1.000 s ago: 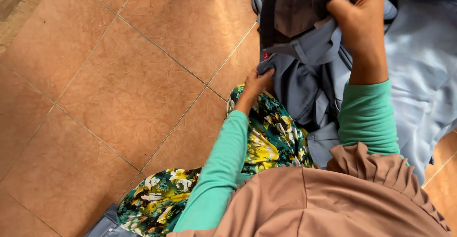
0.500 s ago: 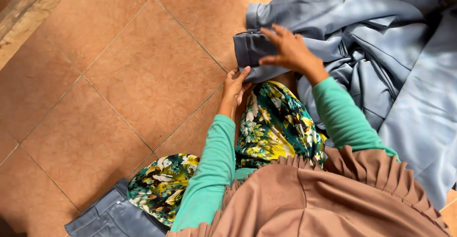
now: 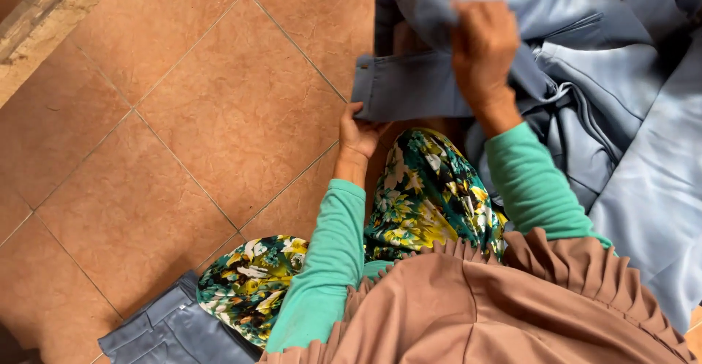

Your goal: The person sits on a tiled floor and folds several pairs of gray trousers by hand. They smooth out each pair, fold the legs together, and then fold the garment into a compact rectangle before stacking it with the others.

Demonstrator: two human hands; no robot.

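I look down at a grey-blue garment [image 3: 417,86] held over my lap. My left hand [image 3: 358,133] pinches the lower corner of its waistband edge. Higher up, my right hand [image 3: 482,42] is closed on a fold of the same cloth. Both arms wear green sleeves. A floral green and yellow skirt [image 3: 428,188] covers my knees below the garment, and a brown pleated cloth [image 3: 468,305] hangs at the bottom of the view.
A heap of grey-blue garments [image 3: 629,115] lies on the right. Another folded grey piece [image 3: 168,331] sits on the floor at the bottom left. Orange floor tiles [image 3: 183,115] spread to the left, with a wooden edge [image 3: 44,20] at the top left.
The grey-blue garment has been pulled out of the heap and spread between both hands. My right hand rose with a fold of it; my left hand took the waistband corner.
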